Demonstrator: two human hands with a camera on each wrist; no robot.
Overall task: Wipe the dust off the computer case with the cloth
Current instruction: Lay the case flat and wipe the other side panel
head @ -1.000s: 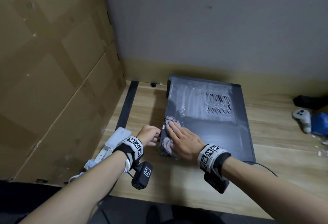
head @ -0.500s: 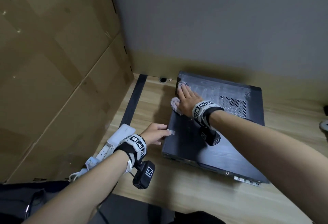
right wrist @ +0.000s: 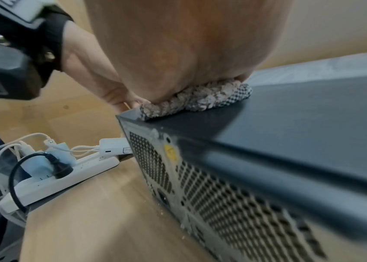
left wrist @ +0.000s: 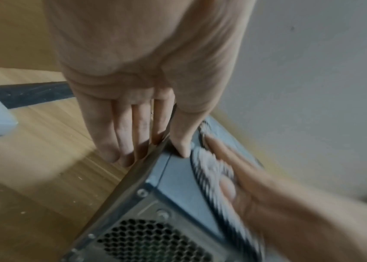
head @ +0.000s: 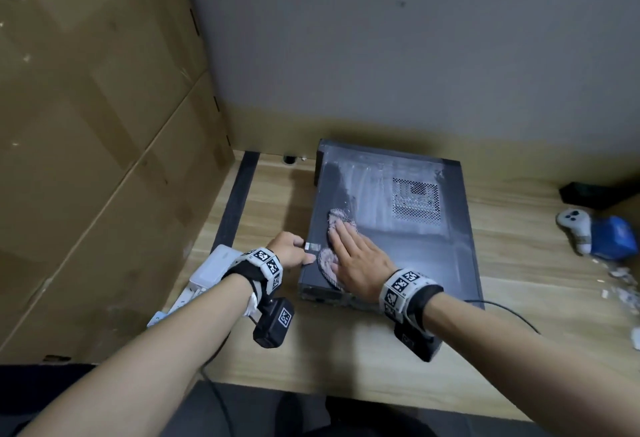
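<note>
Dim, flat indoor light; wide-angle bending at edges; wrist views motion-blurred

Right hand [head: 356,263] flat, palm down, fingers straight and together, pressing the cloth [head: 329,265] on the computer case [head: 415,263] top near its left edge. Left hand [head: 289,251] braces that edge: thumb on top, fingers straight down the side. Both forearms bare, reaching forward, banded camera mounts on wrists.
</note>
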